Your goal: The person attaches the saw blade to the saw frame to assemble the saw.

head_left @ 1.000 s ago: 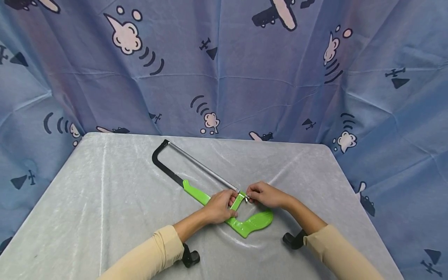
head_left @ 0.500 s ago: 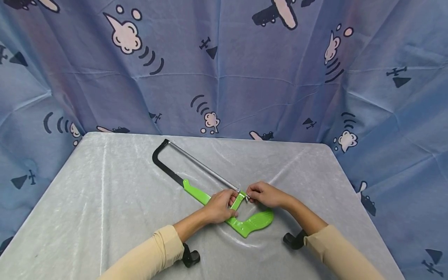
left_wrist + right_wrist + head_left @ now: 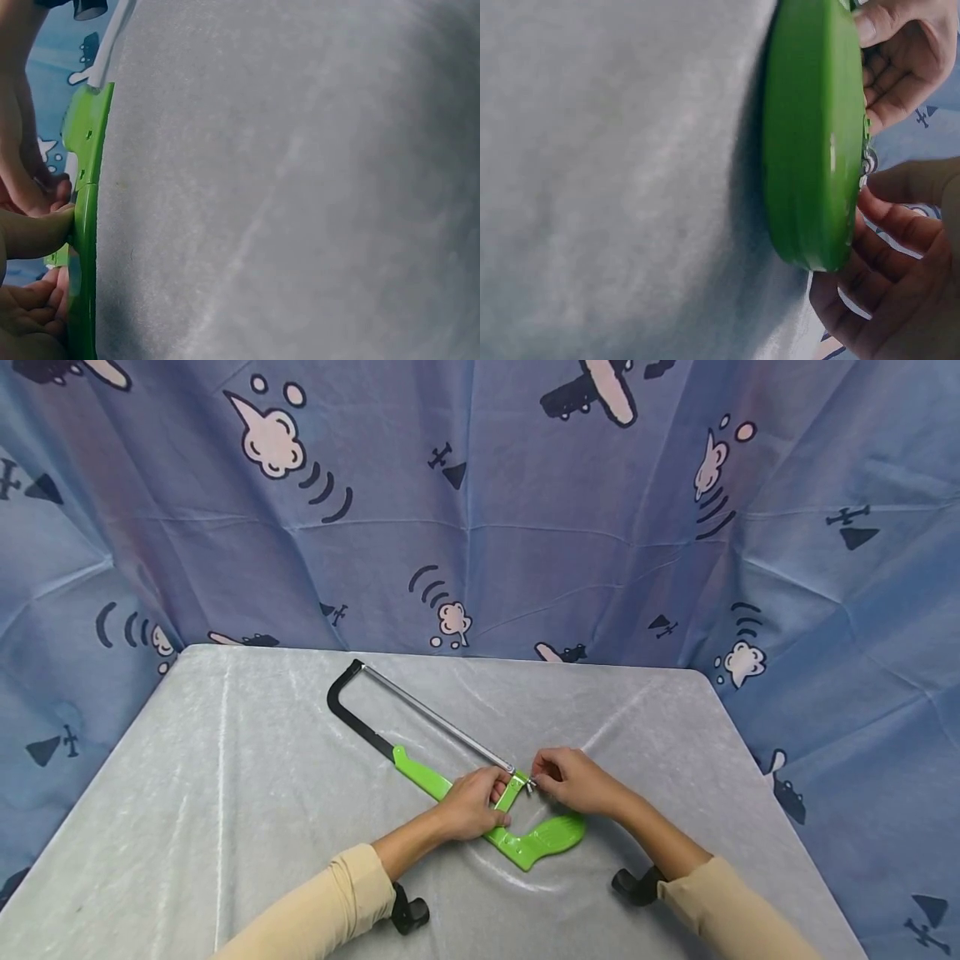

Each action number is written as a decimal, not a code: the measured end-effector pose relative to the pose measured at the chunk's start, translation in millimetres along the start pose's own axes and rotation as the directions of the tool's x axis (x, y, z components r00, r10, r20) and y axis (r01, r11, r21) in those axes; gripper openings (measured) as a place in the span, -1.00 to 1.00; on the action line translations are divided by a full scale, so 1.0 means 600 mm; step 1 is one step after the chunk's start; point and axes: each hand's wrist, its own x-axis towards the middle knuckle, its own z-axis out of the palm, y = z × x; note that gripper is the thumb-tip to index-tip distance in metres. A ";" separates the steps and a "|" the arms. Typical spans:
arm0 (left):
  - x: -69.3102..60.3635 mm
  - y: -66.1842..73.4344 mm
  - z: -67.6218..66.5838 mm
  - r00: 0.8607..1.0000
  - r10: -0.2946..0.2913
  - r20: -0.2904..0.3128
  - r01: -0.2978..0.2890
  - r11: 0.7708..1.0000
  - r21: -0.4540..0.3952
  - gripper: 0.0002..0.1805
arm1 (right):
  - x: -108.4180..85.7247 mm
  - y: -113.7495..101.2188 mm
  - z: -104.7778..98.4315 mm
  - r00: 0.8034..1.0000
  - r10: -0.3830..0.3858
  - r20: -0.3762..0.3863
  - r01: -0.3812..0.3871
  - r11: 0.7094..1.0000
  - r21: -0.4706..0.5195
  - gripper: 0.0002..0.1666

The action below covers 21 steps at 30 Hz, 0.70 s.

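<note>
A hacksaw with a green handle [image 3: 553, 835], a black front frame [image 3: 360, 727] and a silver blade bar [image 3: 435, 717] lies slantwise on the table. My left hand [image 3: 471, 803] grips its green frame just ahead of the handle; in the left wrist view the thumb [image 3: 37, 232] presses on the green part. At the blade's near end sits a small metal wing nut [image 3: 531, 786]. Thumb and forefinger of my right hand [image 3: 576, 781] pinch at it. The right wrist view has the handle partly in front of the right hand's fingers [image 3: 892, 259].
A grey-white cloth covers the table [image 3: 247, 793]. Behind it hangs a blue curtain [image 3: 525, 568] with printed planes and clouds. Black wrist devices show below the left cuff [image 3: 411, 912] and the right cuff [image 3: 636, 887].
My right hand has shifted slightly to the right and its fingers have turned a little at the wing nut. The left hand and the hacksaw have stayed in place.
</note>
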 end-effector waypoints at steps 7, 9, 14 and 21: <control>0.000 0.000 0.000 1.000 0.006 -0.001 -0.006 1.000 -0.004 -0.50 | -0.009 -0.021 0.006 0.997 -0.036 -0.070 0.017 0.965 -0.262 -0.78; 0.000 0.000 0.000 1.000 0.000 -0.001 0.000 1.000 -0.007 -0.51 | -0.008 -0.027 0.008 0.994 -0.051 -0.092 0.018 0.945 -0.327 -0.70; 0.002 0.000 0.001 1.000 -0.012 -0.005 0.012 1.000 -0.011 -0.52 | -0.003 -0.034 0.012 0.987 -0.091 -0.134 0.026 0.904 -0.426 -0.63; 0.003 -0.002 0.002 1.000 -0.007 -0.005 0.007 1.000 -0.006 -0.52 | 0.000 -0.038 0.011 0.987 -0.103 -0.121 0.031 0.873 -0.487 -0.64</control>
